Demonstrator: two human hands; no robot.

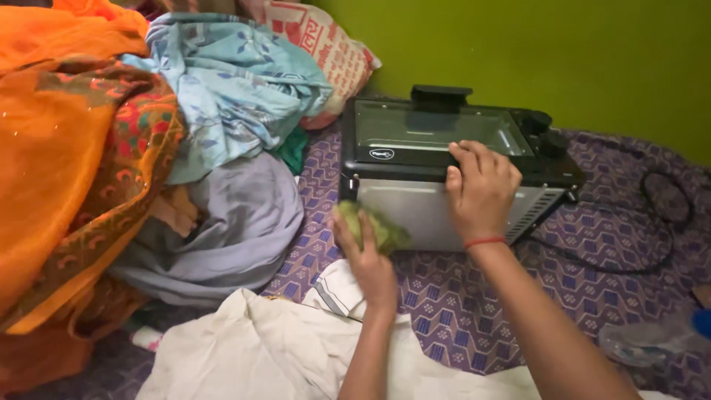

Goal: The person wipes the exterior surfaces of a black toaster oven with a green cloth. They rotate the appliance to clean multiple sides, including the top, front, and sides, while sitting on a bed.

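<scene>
A black and silver toaster oven (415, 159) lies on its back on a purple patterned bedsheet (578, 296), glass door facing up. My right hand (481, 189) rests flat on the oven's upper edge, fingers spread over the door frame. My left hand (363, 252) grips a crumpled green cloth (378, 228) pressed against the oven's silver side near its lower left corner.
A heap of clothes fills the left: orange fabric (52, 148), light blue floral cloth (237, 81), grey cloth (244, 215). White fabric (252, 355) lies in front. The oven's black cord (652, 222) loops at right. A green wall (555, 52) stands behind.
</scene>
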